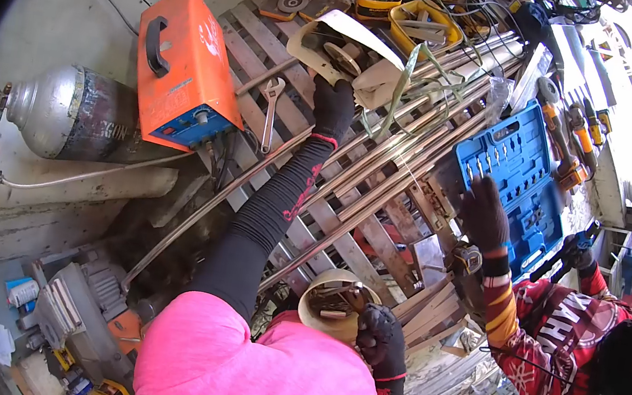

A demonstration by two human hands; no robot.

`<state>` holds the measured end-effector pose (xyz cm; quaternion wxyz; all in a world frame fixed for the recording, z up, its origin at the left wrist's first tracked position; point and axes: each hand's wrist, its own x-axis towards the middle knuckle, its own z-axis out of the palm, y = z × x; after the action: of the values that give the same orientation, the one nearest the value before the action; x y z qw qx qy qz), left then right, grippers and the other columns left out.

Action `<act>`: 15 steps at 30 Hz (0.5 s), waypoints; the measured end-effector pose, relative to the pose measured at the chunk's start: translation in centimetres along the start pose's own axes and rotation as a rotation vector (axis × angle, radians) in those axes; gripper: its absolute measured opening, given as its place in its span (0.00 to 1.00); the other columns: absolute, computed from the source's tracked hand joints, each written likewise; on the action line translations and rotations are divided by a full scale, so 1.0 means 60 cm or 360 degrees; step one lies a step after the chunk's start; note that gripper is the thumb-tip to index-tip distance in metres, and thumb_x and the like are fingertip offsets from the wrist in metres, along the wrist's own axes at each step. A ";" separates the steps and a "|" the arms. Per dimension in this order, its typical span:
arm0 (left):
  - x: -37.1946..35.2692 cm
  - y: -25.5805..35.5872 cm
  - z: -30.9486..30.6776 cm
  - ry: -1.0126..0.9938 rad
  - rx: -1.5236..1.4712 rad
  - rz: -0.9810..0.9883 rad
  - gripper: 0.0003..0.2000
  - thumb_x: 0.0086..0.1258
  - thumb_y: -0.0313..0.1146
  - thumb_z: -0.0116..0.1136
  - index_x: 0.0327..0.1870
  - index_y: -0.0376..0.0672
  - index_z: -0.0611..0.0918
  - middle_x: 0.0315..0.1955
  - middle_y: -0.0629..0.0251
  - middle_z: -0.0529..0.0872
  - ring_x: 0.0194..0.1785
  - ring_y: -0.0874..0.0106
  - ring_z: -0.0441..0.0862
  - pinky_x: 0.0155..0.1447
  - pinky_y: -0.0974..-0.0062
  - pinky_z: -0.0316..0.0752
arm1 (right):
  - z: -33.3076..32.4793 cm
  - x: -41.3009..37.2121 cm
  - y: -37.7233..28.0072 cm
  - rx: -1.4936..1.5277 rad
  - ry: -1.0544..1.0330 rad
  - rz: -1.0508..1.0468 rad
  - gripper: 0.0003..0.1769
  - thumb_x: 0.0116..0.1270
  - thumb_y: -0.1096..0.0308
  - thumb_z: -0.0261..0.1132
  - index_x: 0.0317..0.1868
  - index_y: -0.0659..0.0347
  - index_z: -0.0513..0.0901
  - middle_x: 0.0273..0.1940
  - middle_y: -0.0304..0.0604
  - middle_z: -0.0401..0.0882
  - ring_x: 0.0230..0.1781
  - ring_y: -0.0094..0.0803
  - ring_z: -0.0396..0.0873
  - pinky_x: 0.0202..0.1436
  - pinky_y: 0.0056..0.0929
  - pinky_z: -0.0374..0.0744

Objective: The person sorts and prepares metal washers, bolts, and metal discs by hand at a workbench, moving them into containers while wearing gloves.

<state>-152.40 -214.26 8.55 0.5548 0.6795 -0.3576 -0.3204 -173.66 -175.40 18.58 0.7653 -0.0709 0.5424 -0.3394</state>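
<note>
My left hand (332, 108), in a black glove, reaches forward with its fingers closed at the near edge of a cut-open white plastic container (388, 86). A grinding disc (342, 58) and other dark pieces lie inside it. Close to my body, my right hand (381, 340) is curled against the rim of a cream plastic tub (316, 305), which holds small metal pieces (341, 299). The fingertips of this hand are partly hidden. Beside my left forearm, an adjustable wrench (270, 113) rests on the slatted table (320, 223).
Long metal rods (384, 177) cross the slats. An orange welding machine (187, 72) and a gas cylinder (71, 112) stand left. At right, a co-worker's gloved hand (485, 215) is over a blue tool case (515, 150). Yellow tubs (416, 45) and angle grinders (578, 139) lie farther off.
</note>
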 end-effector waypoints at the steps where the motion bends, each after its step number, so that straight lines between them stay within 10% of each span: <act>1: 0.005 0.000 0.002 0.0088 0.0003 0.0093 0.25 0.67 0.33 0.51 0.61 0.24 0.72 0.50 0.33 0.84 0.54 0.40 0.82 0.57 0.52 0.77 | -0.007 0.003 0.005 0.0061 -0.0001 0.0044 0.13 0.74 0.58 0.64 0.36 0.56 0.75 0.27 0.30 0.67 0.16 0.14 0.58 0.17 0.16 0.55; 5: 0.055 0.054 -0.024 0.0144 -0.0225 0.0097 0.20 0.65 0.32 0.52 0.53 0.26 0.79 0.45 0.33 0.86 0.51 0.39 0.84 0.56 0.50 0.77 | 0.009 -0.008 -0.009 0.0129 0.0012 0.0026 0.12 0.71 0.59 0.67 0.36 0.56 0.76 0.26 0.31 0.69 0.16 0.15 0.60 0.17 0.16 0.56; 15: 0.275 0.114 -0.102 -0.0281 0.1148 0.0321 0.25 0.60 0.40 0.54 0.57 0.36 0.82 0.49 0.35 0.86 0.57 0.43 0.83 0.62 0.52 0.76 | -0.006 -0.005 0.001 0.0212 -0.0144 -0.0012 0.14 0.73 0.57 0.65 0.37 0.57 0.75 0.26 0.30 0.67 0.16 0.15 0.58 0.16 0.18 0.54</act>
<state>-139.30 -225.82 15.72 0.2759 0.7622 -0.5588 -0.1751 -174.02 -175.04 18.64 0.7908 -0.0372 0.4831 -0.3741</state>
